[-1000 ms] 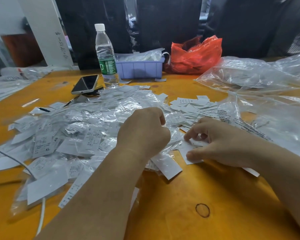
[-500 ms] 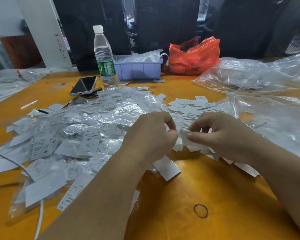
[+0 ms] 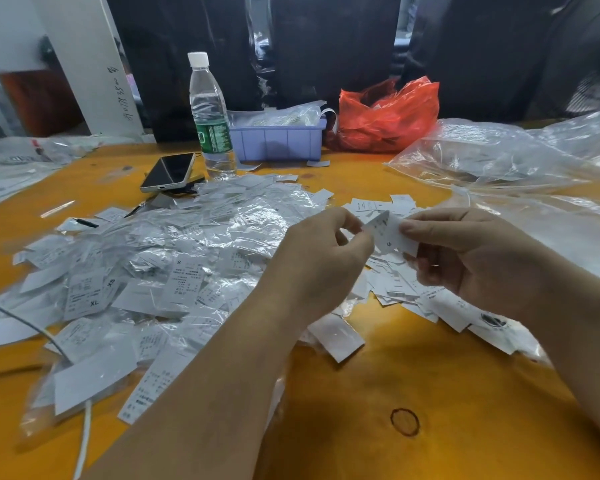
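A small stack of white paper labels is held a little above the orange table between both hands. My left hand pinches the stack's left end with thumb and fingers. My right hand grips its right side, thumb on top. A big heap of bagged white labels covers the table to the left. More loose labels lie under and behind my hands.
A water bottle, a phone, a lilac bin and a red plastic bag stand at the back. Clear plastic bags spread at the right. A white cable runs at the left. A rubber band lies near me.
Both hands rose from the table with the labels. My right hand picked them up from the surface and my left hand came over to pinch the other end.
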`<act>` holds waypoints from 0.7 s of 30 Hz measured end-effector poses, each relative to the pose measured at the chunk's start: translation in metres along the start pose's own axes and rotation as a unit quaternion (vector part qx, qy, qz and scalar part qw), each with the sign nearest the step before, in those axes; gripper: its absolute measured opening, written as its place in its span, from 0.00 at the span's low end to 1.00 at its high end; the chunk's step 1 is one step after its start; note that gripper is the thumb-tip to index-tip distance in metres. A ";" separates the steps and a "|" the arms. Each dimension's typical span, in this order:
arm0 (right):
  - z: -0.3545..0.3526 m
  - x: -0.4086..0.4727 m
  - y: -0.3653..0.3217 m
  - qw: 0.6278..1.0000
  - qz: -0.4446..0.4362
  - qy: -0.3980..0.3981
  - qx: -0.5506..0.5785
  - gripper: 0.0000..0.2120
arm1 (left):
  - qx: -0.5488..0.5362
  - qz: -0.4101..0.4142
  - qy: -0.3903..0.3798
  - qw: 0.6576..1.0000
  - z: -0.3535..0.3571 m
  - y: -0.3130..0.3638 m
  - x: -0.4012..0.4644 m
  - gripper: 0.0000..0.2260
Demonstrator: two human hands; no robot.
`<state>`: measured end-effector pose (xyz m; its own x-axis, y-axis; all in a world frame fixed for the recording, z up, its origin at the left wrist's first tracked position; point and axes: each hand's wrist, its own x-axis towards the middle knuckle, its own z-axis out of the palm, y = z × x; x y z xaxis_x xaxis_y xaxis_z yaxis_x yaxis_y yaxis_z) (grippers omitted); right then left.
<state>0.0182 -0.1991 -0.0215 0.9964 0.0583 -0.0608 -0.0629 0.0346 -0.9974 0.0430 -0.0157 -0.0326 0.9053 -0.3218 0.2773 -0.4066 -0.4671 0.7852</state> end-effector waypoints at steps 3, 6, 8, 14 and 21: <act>0.001 -0.001 0.000 0.998 0.029 -0.055 0.006 0.14 | -0.050 0.015 -0.012 0.999 0.003 0.001 0.001 0.08; 0.002 -0.002 0.001 0.996 0.041 -0.085 -0.002 0.14 | -0.052 0.034 -0.005 0.998 0.006 0.000 0.002 0.05; 0.003 -0.002 0.002 0.996 0.043 -0.083 -0.009 0.17 | -0.044 0.044 0.012 0.998 0.007 -0.001 0.002 0.04; 0.006 -0.004 0.002 0.997 0.015 -0.044 -0.069 0.16 | -0.055 0.026 0.028 0.998 0.010 0.001 0.001 0.04; 0.006 -0.009 0.001 0.967 -0.079 -0.003 -0.242 0.04 | -0.065 0.010 0.044 0.997 0.012 0.004 -0.003 0.03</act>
<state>0.0090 -0.1937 -0.0222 0.9909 0.0966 0.0933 0.1259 -0.4265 -0.8957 0.0371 -0.0270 -0.0366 0.9068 -0.2536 0.3368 -0.4105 -0.3492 0.8423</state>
